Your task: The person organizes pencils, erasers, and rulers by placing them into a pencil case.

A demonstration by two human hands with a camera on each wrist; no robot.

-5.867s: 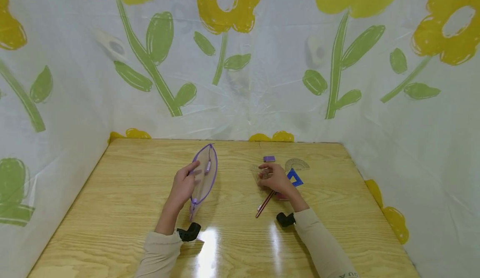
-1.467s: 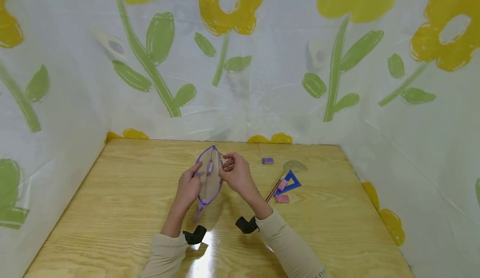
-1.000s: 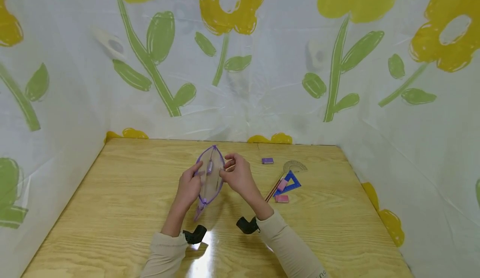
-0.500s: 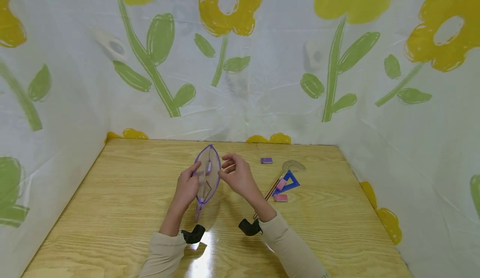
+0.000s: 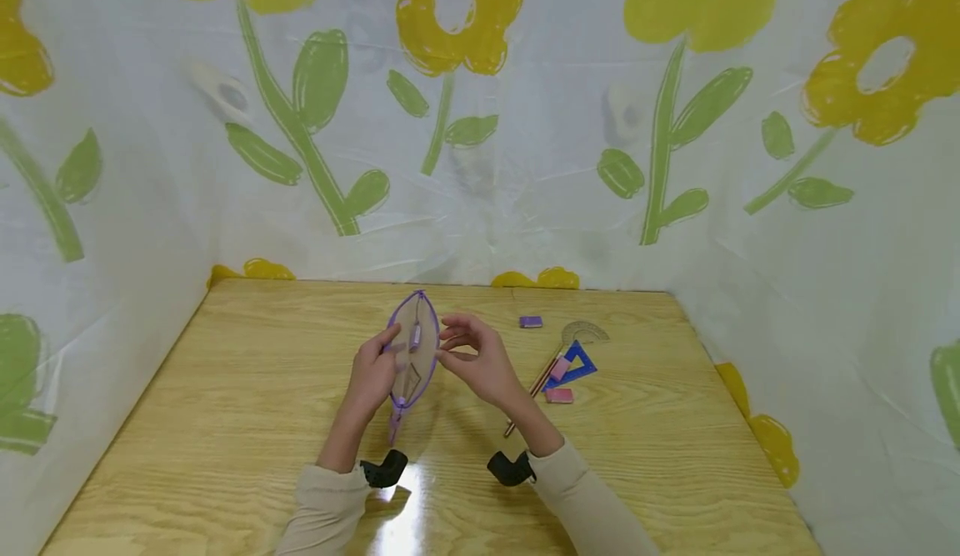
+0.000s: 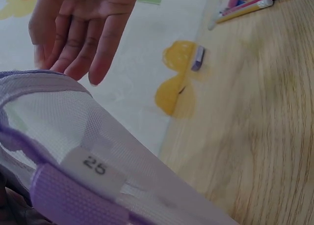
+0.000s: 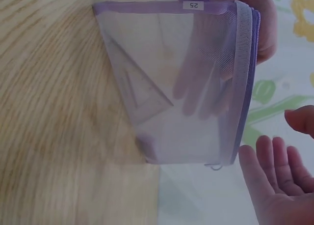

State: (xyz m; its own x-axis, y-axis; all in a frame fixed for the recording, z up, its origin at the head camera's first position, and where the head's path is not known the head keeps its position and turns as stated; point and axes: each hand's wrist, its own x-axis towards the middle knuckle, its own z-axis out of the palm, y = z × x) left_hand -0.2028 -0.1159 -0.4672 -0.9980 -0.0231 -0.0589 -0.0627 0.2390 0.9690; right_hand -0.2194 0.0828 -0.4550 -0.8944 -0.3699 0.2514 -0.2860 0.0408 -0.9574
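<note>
My left hand [image 5: 375,366] grips the left side of a mesh pencil pouch [image 7: 196,131] with purple trim, thumb over the rim. The pouch stands on edge with its zip undone and its mouth gaping towards me. A clear set square [image 7: 140,92] lies inside, seen through the mesh. My right hand [image 5: 483,366] is just right of the mouth, fingers loosely bent with nothing in them, fingertips right at the rim. A white tag marked 25 [image 6: 93,168] shows on the pouch near its purple tab.
Right of the hands, pencils [image 5: 538,381], a blue set square [image 5: 587,366], pink erasers [image 5: 560,395] and a clear protractor [image 5: 587,331] lie together on the wooden table [image 5: 225,389]. A purple eraser [image 5: 531,322] lies farther back. Flowered sheeting walls the table in.
My right hand went from the loose items to the pouch, and the clear set square is now inside it. The right fingers have drawn slightly back from the rim. My left hand keeps its grip.
</note>
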